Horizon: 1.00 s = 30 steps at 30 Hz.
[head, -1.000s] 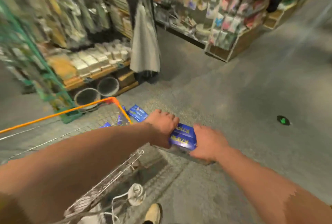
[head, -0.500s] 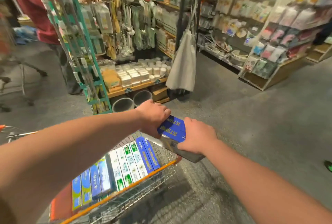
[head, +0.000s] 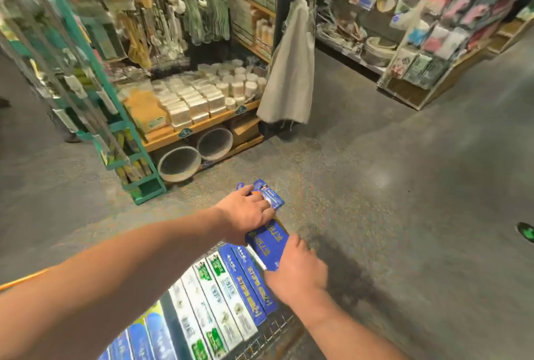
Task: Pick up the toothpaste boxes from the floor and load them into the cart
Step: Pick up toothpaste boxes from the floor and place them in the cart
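Observation:
A stack of blue toothpaste boxes (head: 268,244) is held over the far right end of the wire cart (head: 277,328), with my left hand (head: 248,215) on its far end and my right hand (head: 297,273) on its near end. Inside the cart lies a row of white-and-green boxes (head: 213,293) and blue boxes (head: 251,287), side by side. Another blue toothpaste box (head: 270,195) shows just beyond my left fingers; whether it rests on the floor or is part of the held stack I cannot tell.
A green wire rack (head: 121,140) and a wooden shelf with white tubs (head: 202,122) stand ahead on the left. A pale cloth bag (head: 291,76) hangs from a pole. Displays (head: 433,50) line the right. Grey floor (head: 404,186) lies to the right.
Both hands carried the blue boxes from the floor up and over the cart and have lowered them toward the row of boxes. The view has tilted down onto the cart.

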### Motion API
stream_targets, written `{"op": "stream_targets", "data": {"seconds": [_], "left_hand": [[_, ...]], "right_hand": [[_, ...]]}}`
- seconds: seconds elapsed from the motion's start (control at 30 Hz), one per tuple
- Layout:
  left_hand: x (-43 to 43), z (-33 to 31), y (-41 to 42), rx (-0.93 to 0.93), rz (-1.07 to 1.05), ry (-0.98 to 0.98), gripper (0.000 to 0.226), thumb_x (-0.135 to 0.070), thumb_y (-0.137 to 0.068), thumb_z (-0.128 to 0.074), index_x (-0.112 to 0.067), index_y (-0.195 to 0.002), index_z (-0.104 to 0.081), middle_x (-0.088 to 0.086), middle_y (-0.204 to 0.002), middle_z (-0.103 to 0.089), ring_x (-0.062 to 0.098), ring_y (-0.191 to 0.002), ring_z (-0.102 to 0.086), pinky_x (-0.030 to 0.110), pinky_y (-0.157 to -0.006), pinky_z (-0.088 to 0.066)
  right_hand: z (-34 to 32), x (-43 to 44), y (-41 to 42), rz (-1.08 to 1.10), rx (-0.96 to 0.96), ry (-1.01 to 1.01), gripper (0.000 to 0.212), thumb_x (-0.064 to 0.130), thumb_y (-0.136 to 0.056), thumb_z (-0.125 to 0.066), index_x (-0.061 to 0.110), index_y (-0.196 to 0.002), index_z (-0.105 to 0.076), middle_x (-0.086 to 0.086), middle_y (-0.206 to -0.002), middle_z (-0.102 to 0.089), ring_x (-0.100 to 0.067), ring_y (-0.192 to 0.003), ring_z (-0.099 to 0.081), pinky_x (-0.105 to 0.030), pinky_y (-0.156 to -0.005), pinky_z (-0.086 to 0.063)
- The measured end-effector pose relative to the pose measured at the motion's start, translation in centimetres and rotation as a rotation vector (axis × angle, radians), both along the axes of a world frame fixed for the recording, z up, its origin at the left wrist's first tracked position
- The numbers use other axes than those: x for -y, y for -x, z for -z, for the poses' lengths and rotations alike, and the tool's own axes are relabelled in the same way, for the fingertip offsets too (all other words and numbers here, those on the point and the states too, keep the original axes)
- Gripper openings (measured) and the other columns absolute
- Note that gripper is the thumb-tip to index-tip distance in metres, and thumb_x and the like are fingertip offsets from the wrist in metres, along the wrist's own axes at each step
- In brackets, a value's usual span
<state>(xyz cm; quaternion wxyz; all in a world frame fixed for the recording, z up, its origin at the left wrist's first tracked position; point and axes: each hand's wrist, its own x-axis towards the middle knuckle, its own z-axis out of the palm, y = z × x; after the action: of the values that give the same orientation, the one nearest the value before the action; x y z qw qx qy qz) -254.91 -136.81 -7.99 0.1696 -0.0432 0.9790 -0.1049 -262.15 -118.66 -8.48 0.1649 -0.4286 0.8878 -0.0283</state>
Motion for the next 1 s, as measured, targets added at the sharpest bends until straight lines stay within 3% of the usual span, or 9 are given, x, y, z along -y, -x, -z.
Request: {"op": "stream_targets", "data": {"seconds": [0.13,0.23,0.37,0.47,0.57,0.67,0.77,0.87,1.0], "left_hand": [[1.1,4.7,1.1,0.026,0.057,0.01,0.066,-0.04,-0.073,-0.076,-0.015,-0.128,-0.05,0.004,-0.124,-0.059,0.028,-0.118,-0.054,0.051,-0.115,-0.031],[2.1,9.0,1.5,-0.015,0.118,0.027,0.055,-0.037,-0.064,-0.087,-0.019,-0.104,-0.054,-0.001,-0.094,-0.064,0.023,-0.095,-0.06,0.05,-0.1,-0.044],[2.2,13.6,1.7,-0.171,0.178,0.027,0.025,-0.021,-0.079,-0.075,-0.019,-0.095,-0.055,-0.004,-0.08,-0.063,0.02,-0.081,-0.063,0.043,-0.09,-0.053],[2.7,16.4,1.5,-0.13,0.149,-0.019,0.045,-0.023,-0.069,-0.078,-0.019,-0.104,-0.05,-0.001,-0.089,-0.062,0.022,-0.091,-0.062,0.049,-0.1,-0.047],[3.3,18.5,1.6,-0.016,0.125,-0.083,0.066,-0.029,-0.057,-0.086,-0.018,-0.11,-0.047,-0.001,-0.094,-0.061,0.024,-0.098,-0.06,0.054,-0.106,-0.044],[3.7,20.3,1.7,-0.014,0.132,-0.125,0.077,-0.039,-0.051,-0.087,-0.019,-0.114,-0.046,-0.002,-0.1,-0.063,0.023,-0.102,-0.061,0.054,-0.108,-0.041],[3.9,22.1,1.8,-0.004,0.138,-0.165,0.092,-0.049,-0.048,-0.092,-0.019,-0.122,-0.046,-0.002,-0.112,-0.064,0.022,-0.109,-0.061,0.051,-0.112,-0.037],[3.8,23.4,2.5,0.098,0.126,-0.157,0.102,-0.063,-0.066,-0.083,-0.018,-0.146,-0.036,0.0,-0.144,-0.049,0.023,-0.135,-0.044,0.049,-0.122,-0.016],[4.0,24.3,3.4,0.176,0.086,-0.251,0.117,-0.08,-0.063,-0.073,-0.019,-0.153,-0.028,0.001,-0.152,-0.039,0.022,-0.143,-0.033,0.047,-0.125,-0.005]], "right_hand": [[4.5,1.0,0.6,0.042,0.032,-0.059,0.071,0.061,-0.077,-0.072,0.019,-0.123,-0.038,-0.001,-0.131,-0.056,-0.022,-0.123,-0.057,-0.035,-0.088,-0.051],[7.5,1.8,0.6,0.085,0.062,-0.075,0.073,0.064,-0.078,-0.071,0.019,-0.124,-0.037,-0.002,-0.131,-0.056,-0.022,-0.122,-0.058,-0.035,-0.089,-0.051],[12.0,2.4,0.1,0.133,0.045,-0.047,0.098,0.063,-0.01,-0.095,0.009,-0.084,-0.058,-0.012,-0.072,-0.064,-0.029,-0.057,-0.067,-0.033,-0.045,-0.052],[16.8,2.6,0.1,0.19,0.1,-0.064,0.096,0.049,-0.007,-0.099,0.007,-0.083,-0.057,-0.012,-0.065,-0.06,-0.028,-0.048,-0.063,-0.033,-0.041,-0.049],[18.0,2.8,0.1,0.175,0.048,-0.137,0.086,0.041,-0.034,-0.102,0.015,-0.094,-0.046,-0.007,-0.075,-0.064,-0.027,-0.061,-0.067,-0.034,-0.05,-0.051],[18.8,3.2,0.4,0.175,0.034,-0.235,0.075,0.059,-0.077,-0.078,0.019,-0.123,-0.036,-0.003,-0.126,-0.061,-0.021,-0.116,-0.063,-0.036,-0.085,-0.051],[19.7,3.3,0.7,0.185,0.131,-0.247,0.091,0.073,-0.074,-0.072,0.018,-0.135,-0.034,-0.002,-0.141,-0.051,-0.02,-0.132,-0.053,-0.035,-0.097,-0.045],[20.9,3.4,0.8,0.222,0.173,-0.253,0.094,0.076,-0.072,-0.071,0.017,-0.135,-0.033,-0.002,-0.142,-0.05,-0.021,-0.134,-0.05,-0.037,-0.099,-0.044],[22.8,3.4,1.1,0.252,0.195,-0.271,0.094,0.078,-0.069,-0.073,0.018,-0.13,-0.033,-0.003,-0.14,-0.051,-0.023,-0.132,-0.051,-0.041,-0.098,-0.044]]}}
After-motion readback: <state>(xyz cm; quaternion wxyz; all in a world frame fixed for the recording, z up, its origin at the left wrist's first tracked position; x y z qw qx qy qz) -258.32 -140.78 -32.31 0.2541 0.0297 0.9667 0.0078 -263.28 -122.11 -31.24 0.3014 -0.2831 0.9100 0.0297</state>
